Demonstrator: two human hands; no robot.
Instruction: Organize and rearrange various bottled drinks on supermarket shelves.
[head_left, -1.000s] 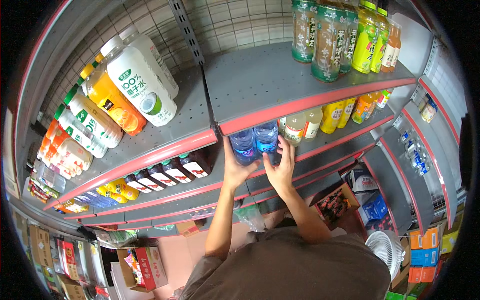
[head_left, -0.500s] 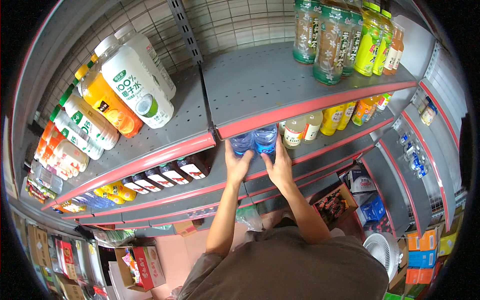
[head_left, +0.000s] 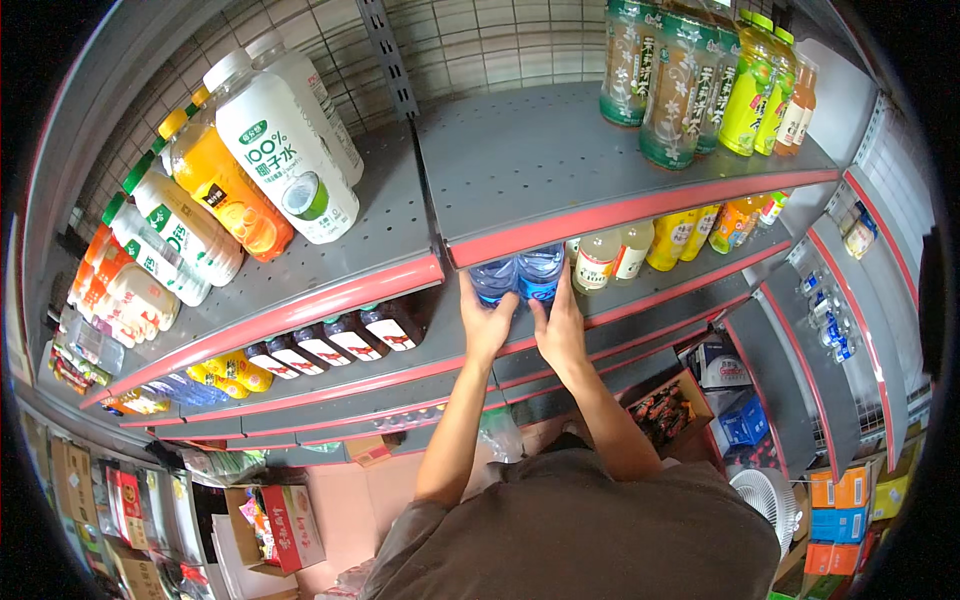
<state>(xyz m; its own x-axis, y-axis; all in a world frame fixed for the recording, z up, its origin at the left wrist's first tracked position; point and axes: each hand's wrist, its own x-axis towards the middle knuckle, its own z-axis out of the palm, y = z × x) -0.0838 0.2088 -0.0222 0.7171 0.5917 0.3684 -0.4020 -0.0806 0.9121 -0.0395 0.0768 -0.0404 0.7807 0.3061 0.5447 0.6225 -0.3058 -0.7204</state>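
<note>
Clasps two rounded, see-through blue bottles [head_left: 541,268] side by side between half-curled left hand [head_left: 486,322] and half-curled right hand [head_left: 560,325]. Holds them just below a flat, perforated grey shelf [head_left: 520,155].

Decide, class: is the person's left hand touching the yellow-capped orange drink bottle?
No, the left hand is against a blue-labelled bottle, away from the yellow-capped orange drink bottle on the upper shelf.
</note>
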